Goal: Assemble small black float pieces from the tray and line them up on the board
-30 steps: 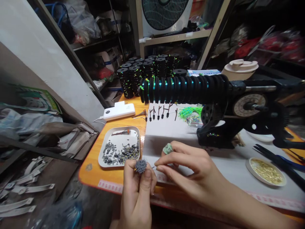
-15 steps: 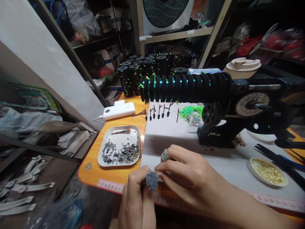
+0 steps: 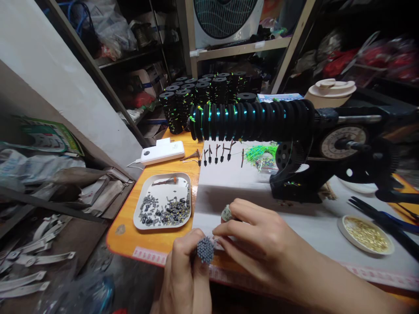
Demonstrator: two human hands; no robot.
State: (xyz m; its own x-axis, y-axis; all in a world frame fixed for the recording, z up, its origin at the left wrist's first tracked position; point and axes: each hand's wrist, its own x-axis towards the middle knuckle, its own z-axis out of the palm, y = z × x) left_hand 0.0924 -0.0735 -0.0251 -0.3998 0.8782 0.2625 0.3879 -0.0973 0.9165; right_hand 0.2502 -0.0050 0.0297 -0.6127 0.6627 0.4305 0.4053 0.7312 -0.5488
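My left hand (image 3: pixel 186 279) is closed round a tight bundle of thin grey rods (image 3: pixel 205 250), held end-up at the table's front edge. My right hand (image 3: pixel 258 244) reaches across to it, thumb and forefinger pinched at the bundle's right side; a small greenish wad (image 3: pixel 226 213) is tucked against its fingers. Behind the hands stands a black winding machine (image 3: pixel 307 174) with a horizontal row of black spools (image 3: pixel 248 121) carrying green and blue line.
A white tray of small dark metal bits (image 3: pixel 163 206) sits left on the orange table (image 3: pixel 129 237). A power bank (image 3: pixel 162 151), stacked black spools (image 3: pixel 196 98), small rigs (image 3: pixel 218 153), green line (image 3: pixel 262 153), a dish of gold beads (image 3: pixel 366 234) and black pliers (image 3: pixel 379 213) lie around.
My left hand has brought the rod bundle down and to the right, toward the table edge. My right hand has closed in until its fingertips pinch at the bundle.
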